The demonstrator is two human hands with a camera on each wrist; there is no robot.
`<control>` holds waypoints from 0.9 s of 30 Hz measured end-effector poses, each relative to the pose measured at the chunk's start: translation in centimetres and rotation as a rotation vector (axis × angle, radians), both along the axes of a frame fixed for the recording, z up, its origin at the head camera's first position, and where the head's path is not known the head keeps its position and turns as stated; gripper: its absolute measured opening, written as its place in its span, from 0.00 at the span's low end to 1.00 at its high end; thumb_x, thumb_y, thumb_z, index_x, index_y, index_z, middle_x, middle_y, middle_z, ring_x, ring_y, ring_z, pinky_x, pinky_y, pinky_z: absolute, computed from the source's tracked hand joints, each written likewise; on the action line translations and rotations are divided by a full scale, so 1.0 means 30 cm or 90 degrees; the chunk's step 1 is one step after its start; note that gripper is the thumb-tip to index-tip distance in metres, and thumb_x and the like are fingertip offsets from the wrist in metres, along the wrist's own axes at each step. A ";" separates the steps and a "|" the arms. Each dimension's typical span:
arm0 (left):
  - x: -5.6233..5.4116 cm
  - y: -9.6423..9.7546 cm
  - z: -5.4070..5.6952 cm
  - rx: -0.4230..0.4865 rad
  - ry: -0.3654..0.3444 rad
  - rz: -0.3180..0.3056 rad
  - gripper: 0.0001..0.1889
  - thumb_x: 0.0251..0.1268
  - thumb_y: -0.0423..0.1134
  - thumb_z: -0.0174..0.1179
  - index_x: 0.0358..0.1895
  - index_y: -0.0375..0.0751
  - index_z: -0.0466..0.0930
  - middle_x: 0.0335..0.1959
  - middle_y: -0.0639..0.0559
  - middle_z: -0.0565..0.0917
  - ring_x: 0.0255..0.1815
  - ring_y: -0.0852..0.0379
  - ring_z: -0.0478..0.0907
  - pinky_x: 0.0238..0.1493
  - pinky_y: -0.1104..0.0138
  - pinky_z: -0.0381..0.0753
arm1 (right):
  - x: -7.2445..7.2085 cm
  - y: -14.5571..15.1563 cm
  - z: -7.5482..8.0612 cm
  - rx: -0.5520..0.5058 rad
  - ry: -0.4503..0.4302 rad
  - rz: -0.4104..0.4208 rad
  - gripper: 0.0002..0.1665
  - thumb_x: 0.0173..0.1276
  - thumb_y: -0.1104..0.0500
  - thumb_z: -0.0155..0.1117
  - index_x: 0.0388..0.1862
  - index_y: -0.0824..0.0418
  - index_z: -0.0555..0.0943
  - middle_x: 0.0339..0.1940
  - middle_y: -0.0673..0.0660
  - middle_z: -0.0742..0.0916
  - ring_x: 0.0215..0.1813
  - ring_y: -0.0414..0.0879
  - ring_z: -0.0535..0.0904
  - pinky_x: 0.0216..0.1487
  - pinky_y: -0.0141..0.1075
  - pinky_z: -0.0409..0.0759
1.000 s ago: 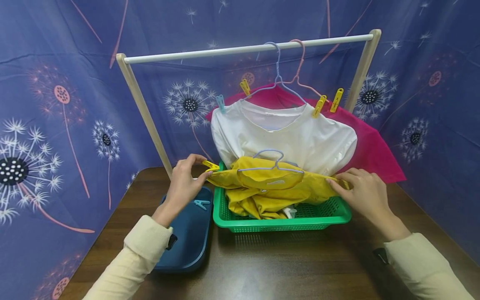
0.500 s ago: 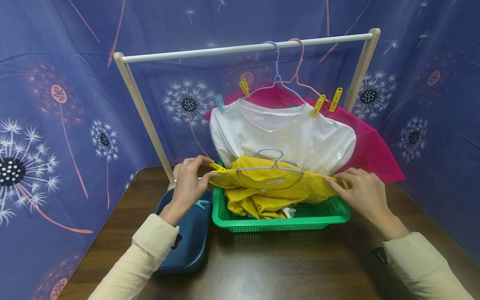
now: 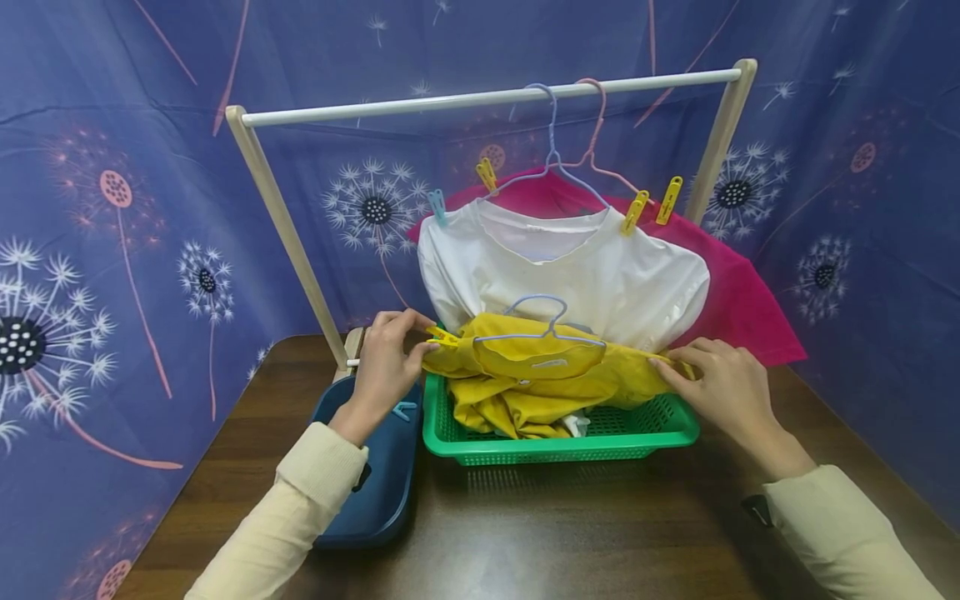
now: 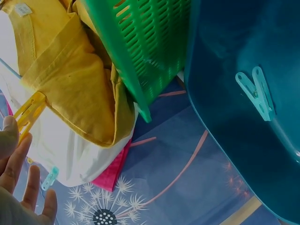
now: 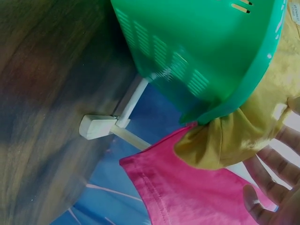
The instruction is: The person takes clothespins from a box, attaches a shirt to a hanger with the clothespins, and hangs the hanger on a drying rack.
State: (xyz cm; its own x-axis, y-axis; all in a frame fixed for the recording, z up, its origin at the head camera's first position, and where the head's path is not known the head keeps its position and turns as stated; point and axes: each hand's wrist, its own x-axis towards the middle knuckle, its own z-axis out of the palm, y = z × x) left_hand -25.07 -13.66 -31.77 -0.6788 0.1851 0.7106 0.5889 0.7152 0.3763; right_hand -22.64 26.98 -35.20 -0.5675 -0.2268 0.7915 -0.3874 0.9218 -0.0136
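Note:
A yellow shirt with a light blue hanger in its neckline lies over the green basket. My left hand pinches a yellow clothespin at the shirt's left shoulder. In the left wrist view the clothespin has its tip on the shirt's edge, near the hanger wire. My right hand pinches the shirt's right shoulder between thumb and fingers. In the right wrist view, the sleeve droops over the basket rim beside that hand's spread fingers.
Behind, a rack with a white rod bears a white shirt and a magenta garment on hangers, with several clothespins on them. Left of the basket stands a dark blue tub holding a light blue clothespin.
My left hand has moved right, bringing the yellow clothespin from the sleeve's outer part further in along the shirt's left shoulder. The right hand keeps its pinch on the other shoulder.

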 end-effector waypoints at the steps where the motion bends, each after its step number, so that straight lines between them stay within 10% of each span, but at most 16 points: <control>1: -0.003 0.002 -0.001 -0.001 0.000 0.001 0.08 0.52 0.35 0.65 0.37 0.43 0.79 0.34 0.49 0.83 0.46 0.49 0.71 0.50 0.55 0.67 | 0.001 0.000 -0.001 -0.001 -0.001 0.002 0.14 0.44 0.50 0.71 0.26 0.59 0.86 0.21 0.56 0.85 0.19 0.50 0.73 0.17 0.34 0.63; 27: -0.044 0.016 0.001 -0.038 -0.003 -0.010 0.06 0.54 0.29 0.62 0.33 0.43 0.81 0.33 0.48 0.84 0.45 0.50 0.72 0.53 0.50 0.65 | 0.009 0.010 -0.023 -0.005 0.006 0.015 0.13 0.43 0.52 0.73 0.24 0.59 0.86 0.20 0.54 0.84 0.21 0.49 0.75 0.18 0.36 0.66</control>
